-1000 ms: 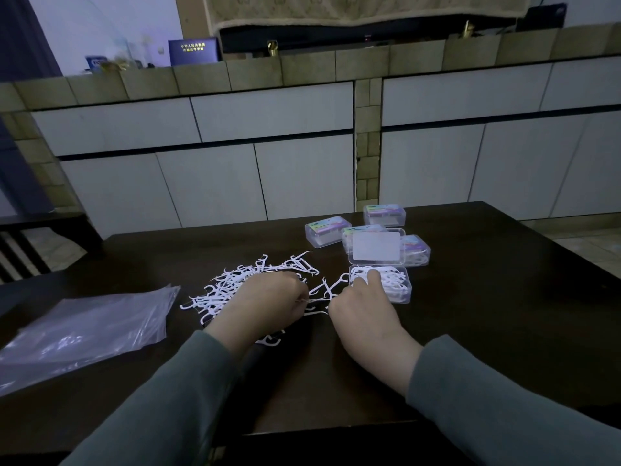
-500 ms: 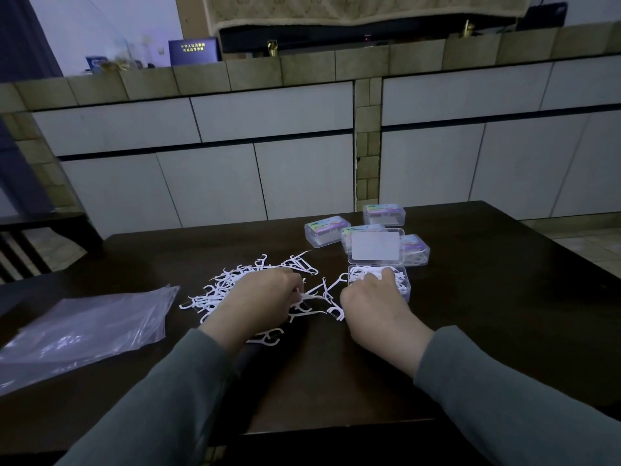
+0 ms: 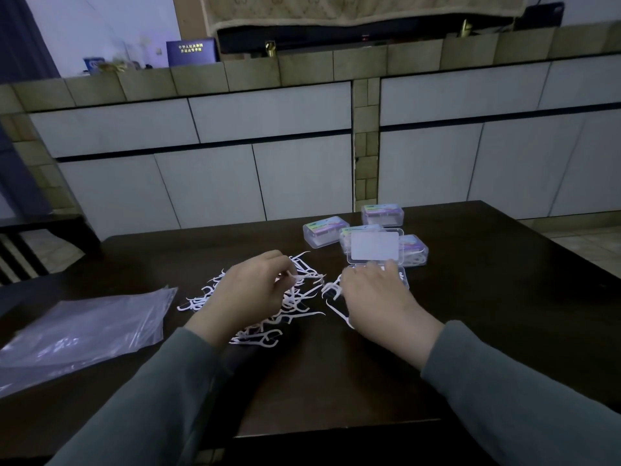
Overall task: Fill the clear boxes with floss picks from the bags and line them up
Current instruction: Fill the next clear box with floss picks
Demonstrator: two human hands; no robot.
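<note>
Left hand [image 3: 250,290] pinches one floss pick [image 3: 295,276] over the pile; right hand [image 3: 373,292] lies flat, fingers straight, on the open box [image 3: 403,279].

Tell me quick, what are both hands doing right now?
Left hand: fingers curled, pinching a floss pick above the pile.
Right hand: fingers lie over the open box; a grip cannot be told.

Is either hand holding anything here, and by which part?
Left hand pinches a floss pick; which part can't be told. Right hand reaches into the open box; hold unclear.
</note>
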